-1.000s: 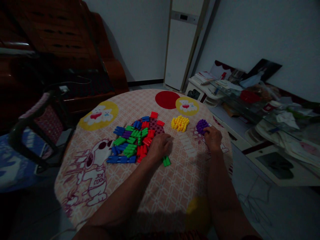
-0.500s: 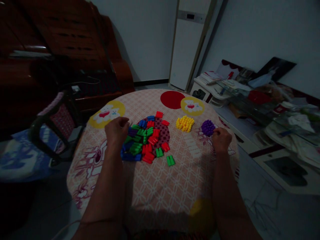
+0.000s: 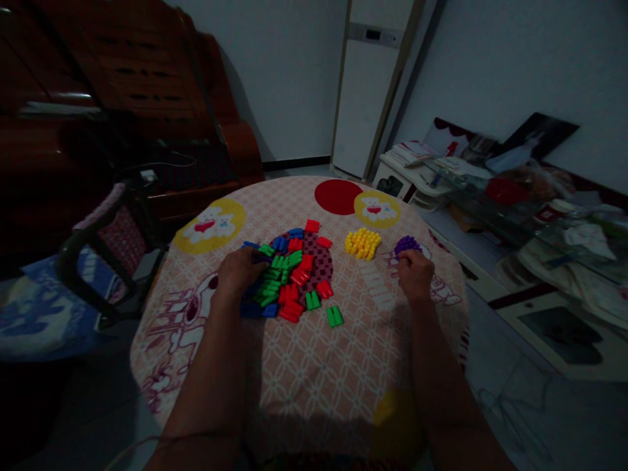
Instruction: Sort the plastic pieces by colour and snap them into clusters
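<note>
now left hand (image 3: 238, 271) meets a purple piece (image 3: 263, 259), centre-left; purple cluster (image 3: 407, 244) sits just above right hand (image 3: 416, 273); can't tell either grip.

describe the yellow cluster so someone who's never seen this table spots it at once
On the far half of the round table, find the mixed pile of coloured blocks. The yellow cluster lies between that pile and the purple cluster at the right hand. It alone among the blocks is yellow, and no hand covers it.
</note>
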The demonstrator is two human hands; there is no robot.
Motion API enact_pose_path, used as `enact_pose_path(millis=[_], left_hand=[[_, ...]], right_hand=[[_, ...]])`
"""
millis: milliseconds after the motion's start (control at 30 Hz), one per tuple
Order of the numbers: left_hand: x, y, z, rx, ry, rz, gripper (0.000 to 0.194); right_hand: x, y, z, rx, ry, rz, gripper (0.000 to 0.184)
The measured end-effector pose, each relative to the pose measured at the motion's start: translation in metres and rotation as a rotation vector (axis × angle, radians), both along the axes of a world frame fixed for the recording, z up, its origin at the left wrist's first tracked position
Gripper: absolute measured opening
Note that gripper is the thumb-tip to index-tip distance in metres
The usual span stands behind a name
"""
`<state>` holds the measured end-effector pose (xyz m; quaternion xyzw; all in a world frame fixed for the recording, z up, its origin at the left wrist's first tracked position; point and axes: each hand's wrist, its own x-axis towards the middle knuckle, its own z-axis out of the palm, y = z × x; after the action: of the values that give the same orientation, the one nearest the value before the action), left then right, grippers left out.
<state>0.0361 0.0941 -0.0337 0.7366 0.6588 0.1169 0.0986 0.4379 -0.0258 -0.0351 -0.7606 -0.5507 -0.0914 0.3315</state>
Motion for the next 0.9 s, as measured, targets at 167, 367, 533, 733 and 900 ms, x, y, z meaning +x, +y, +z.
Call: enact_pose_path(millis=[167,367,533,733,900], left_hand=[[0.003,0.0,0.02,-0.017,-0.123,0.036,0.026],[0.036,-0.025,0.053,0.178,-0.221,-0.164,0.029],[0.079,-0.049,0.057,0.108,-0.482,-0.397,0.029],[0.12,-0.059,0.029,-0.204,-1.022,-0.479,0.03],[0.124,-0.059,0.02,-0.261,-1.13,-0.431,0.034]], right_hand=[[-0.052,0.004,0.012,-0.06,0.068,0.222,0.028],[-0.103,0.002,0.022,-0.026,0.394,0.565,0.022],[-0.118,0.001,0.018,0.009,0.689,0.689,0.027],[-0.116,-0.001,0.022,-0.143,1.047,0.679,0.034],[-0.101,0.001,0.021,-0.265,1.16,0.607,0.03]])
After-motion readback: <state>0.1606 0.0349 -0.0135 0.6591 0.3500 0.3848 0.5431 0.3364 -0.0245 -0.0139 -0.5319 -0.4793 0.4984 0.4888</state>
